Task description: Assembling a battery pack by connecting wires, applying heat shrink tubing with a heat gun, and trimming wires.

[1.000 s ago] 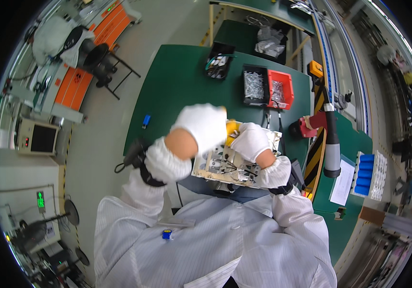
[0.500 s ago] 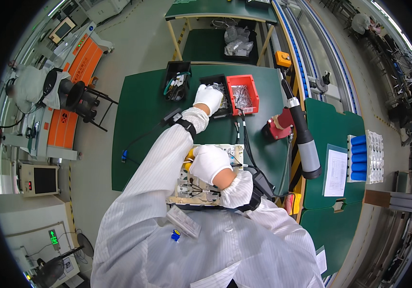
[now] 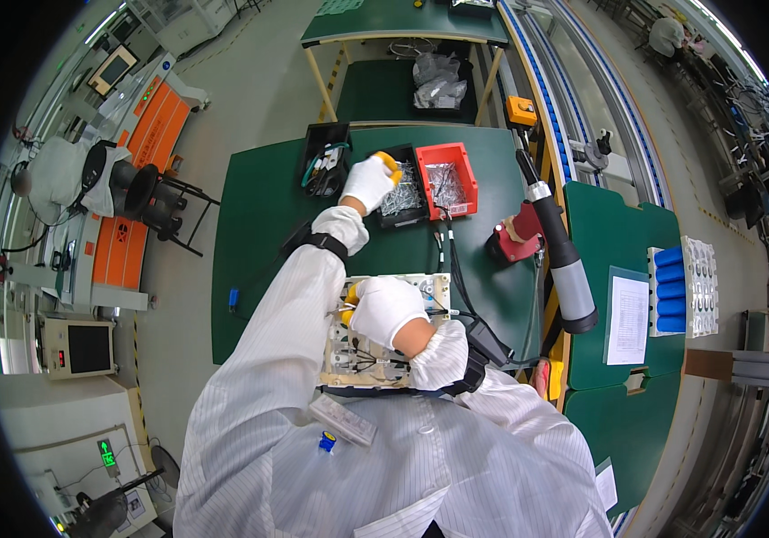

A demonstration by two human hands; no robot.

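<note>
My left hand (image 3: 369, 183), in a white glove with yellow fingertips, is over the left rim of a black bin (image 3: 404, 215) of small metal parts. Its fingers are bent together; whatever they may hold is too small to make out. Close to my body, my right hand (image 3: 388, 312), gloved the same way, rests over a cream-coloured housing (image 3: 371, 368) fitted with black wires. The fingertips of that hand pinch at the housing's left side, and what is between them I cannot make out.
A red bin (image 3: 467, 179) of small metal parts stands right of the black one. Another black bin (image 3: 327, 136) holds hand tools. Further right are a red device (image 3: 517, 235) and a grey-black cylindrical tool (image 3: 568, 278). Cables run across the green table (image 3: 263, 197).
My left hand has drawn out of the black bin of metal parts toward the left, and its yellow fingertips now show. The right hand stays at the housing.
</note>
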